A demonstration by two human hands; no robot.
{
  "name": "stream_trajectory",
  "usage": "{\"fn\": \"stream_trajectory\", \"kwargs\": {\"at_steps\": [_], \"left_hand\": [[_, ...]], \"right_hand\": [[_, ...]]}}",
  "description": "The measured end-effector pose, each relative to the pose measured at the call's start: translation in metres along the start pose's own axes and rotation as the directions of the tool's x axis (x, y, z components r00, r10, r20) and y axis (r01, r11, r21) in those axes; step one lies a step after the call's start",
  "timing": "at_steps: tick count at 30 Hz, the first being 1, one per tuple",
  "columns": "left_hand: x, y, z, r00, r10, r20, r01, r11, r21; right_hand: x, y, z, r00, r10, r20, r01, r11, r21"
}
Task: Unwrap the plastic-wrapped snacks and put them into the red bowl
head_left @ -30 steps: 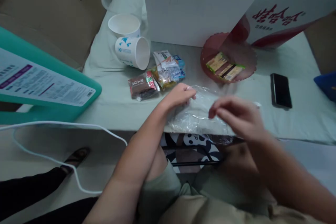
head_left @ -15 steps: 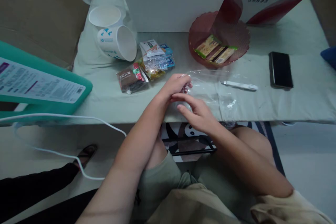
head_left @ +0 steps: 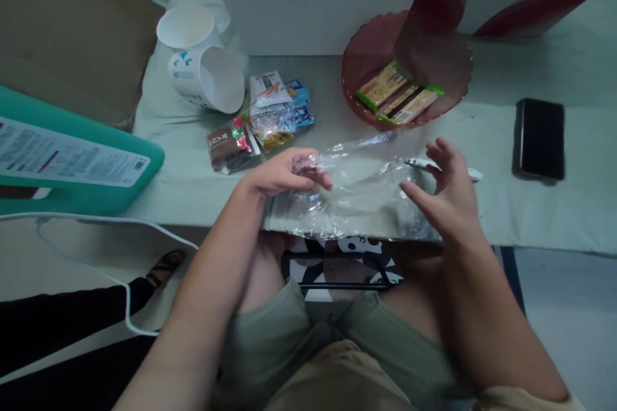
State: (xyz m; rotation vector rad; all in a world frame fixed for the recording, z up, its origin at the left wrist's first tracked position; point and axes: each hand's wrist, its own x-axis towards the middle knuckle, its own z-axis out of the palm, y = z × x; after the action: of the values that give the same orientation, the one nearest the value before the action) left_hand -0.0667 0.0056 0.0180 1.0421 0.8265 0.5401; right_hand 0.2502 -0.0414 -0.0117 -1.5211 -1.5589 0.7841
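Note:
A crinkled clear plastic bag [head_left: 361, 189] lies spread out along the table's front edge, its near side hanging slightly over. My left hand [head_left: 292, 170] is at the bag's left end, fingers curled around the film. Over the right end, my right hand [head_left: 448, 189] is raised with thumb and fingers spread and nothing in them. Partly behind that hand lies a slim white tool [head_left: 418, 162] with a metal tip. Just past the bag stands a pink scalloped bowl [head_left: 354, 87] with several green-and-yellow wrapped bars [head_left: 385, 85] in it.
Left of the bowl lie snack packets [head_left: 277, 103] and a brown pouch [head_left: 226, 144]. Two paper cups [head_left: 186, 77] are behind them. A green jug [head_left: 81, 154] fills the left side; a black phone-like object [head_left: 538, 139] lies right. Large boxes [head_left: 313, 0] stand at the back.
My hands have moved apart, left hand leftward, right hand rightward and up. The bunched plastic bag is now spread flat between them. The view has shifted slightly.

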Motion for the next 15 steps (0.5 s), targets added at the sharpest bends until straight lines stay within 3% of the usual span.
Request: {"fn": "stream_trajectory", "kwargs": {"at_steps": [5,10,13,15], "left_hand": [[-0.011,0.003,-0.004,0.992,-0.079,0.096,0.08,0.997,-0.014],[-0.014,0.01,-0.001,0.977,-0.123,0.172,0.106,0.989,0.102],[-0.012,0.01,-0.002,0.98,-0.122,0.159,0.1,0.985,0.14],[-0.01,0.007,-0.004,0.996,-0.059,0.065,0.05,0.989,0.138]], "right_hand": [[0.008,0.002,0.007,0.991,0.026,0.128,-0.018,0.998,-0.06],[0.007,-0.01,0.011,0.986,-0.078,0.148,0.104,0.979,-0.175],[0.007,-0.017,0.014,0.979,-0.145,0.14,0.168,0.971,-0.168],[0.008,-0.022,0.015,0.978,-0.126,0.168,0.145,0.984,-0.106]]}}
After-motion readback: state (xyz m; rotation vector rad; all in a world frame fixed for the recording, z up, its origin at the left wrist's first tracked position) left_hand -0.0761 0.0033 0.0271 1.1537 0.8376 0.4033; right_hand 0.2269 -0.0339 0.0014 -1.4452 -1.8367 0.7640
